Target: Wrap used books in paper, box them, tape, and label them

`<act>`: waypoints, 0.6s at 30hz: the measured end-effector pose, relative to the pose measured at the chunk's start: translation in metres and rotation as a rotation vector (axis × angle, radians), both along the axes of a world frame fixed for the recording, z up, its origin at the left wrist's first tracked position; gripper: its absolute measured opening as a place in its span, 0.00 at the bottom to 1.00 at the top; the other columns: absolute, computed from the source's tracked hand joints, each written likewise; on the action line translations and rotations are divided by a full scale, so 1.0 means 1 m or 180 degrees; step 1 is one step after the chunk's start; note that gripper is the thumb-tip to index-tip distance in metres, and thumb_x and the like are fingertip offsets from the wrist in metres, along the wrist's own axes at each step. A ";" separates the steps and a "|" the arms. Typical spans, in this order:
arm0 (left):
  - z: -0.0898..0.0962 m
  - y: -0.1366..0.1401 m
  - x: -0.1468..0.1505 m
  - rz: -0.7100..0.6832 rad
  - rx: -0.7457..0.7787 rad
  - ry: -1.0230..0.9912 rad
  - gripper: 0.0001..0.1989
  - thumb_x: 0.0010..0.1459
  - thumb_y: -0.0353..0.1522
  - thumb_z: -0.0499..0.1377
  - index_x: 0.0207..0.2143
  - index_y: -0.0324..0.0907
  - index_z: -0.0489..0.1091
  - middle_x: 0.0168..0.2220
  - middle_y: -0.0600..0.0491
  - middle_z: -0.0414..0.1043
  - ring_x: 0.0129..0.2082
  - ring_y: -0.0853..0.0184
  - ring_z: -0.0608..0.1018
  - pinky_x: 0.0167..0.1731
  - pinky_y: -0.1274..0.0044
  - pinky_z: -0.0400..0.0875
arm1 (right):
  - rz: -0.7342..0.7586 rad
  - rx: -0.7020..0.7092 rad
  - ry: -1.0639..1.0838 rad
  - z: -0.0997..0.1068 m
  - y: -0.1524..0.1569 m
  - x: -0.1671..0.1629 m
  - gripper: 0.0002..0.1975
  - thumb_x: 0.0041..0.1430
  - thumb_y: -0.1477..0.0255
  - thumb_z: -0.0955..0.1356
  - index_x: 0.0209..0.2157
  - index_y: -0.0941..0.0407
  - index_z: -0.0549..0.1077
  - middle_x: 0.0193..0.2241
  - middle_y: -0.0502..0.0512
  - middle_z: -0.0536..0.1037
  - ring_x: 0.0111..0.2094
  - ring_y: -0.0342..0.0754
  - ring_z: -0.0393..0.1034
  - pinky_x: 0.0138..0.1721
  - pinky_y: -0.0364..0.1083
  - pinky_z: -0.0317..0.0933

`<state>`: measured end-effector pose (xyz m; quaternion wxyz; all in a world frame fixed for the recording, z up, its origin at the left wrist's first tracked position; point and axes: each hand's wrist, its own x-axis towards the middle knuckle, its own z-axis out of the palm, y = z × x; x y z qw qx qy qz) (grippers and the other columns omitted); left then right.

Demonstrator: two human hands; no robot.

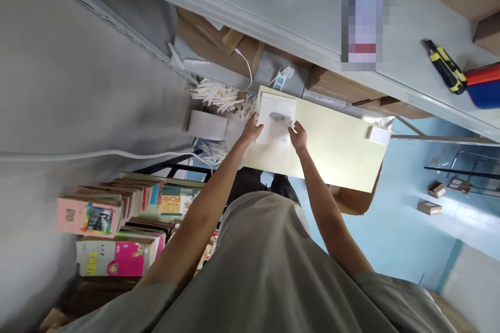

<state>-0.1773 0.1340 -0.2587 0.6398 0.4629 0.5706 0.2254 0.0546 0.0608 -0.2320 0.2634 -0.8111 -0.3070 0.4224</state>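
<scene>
Centrally in head view, we had white sheet [276, 117] with grey-blue patch, lying on pale yellow board [336, 148], toward its ten o'clock end. Our left hand [252, 130] was at sheet's nine o'clock edge, thumb parted from fingers; our right hand [298, 138] at its four o'clock, fingers half curled. Whether either gripped sheet, we could not tell. We saw small white box [378, 135] at board's three o'clock end, paper strips [214, 92] at sheet's ten o'clock, yellow-black cutter [446, 67] on grey shelf [320, 15] at board's two o'clock.

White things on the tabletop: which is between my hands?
The larger white rectangle, bearing a bluish patch, between left hand and right hand; the smaller white block sits at the tabletop's right end.
</scene>
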 end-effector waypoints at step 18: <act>0.202 -0.301 -0.061 0.2685 0.0934 -0.0429 0.27 0.57 0.58 0.77 0.38 0.44 0.84 0.34 0.48 0.87 0.38 0.58 0.88 0.48 0.67 0.84 | 0.1373 0.1271 0.1062 0.120 -0.136 -0.064 0.23 0.62 0.47 0.77 0.47 0.51 0.85 0.53 0.62 0.91 0.54 0.58 0.85 0.64 0.62 0.79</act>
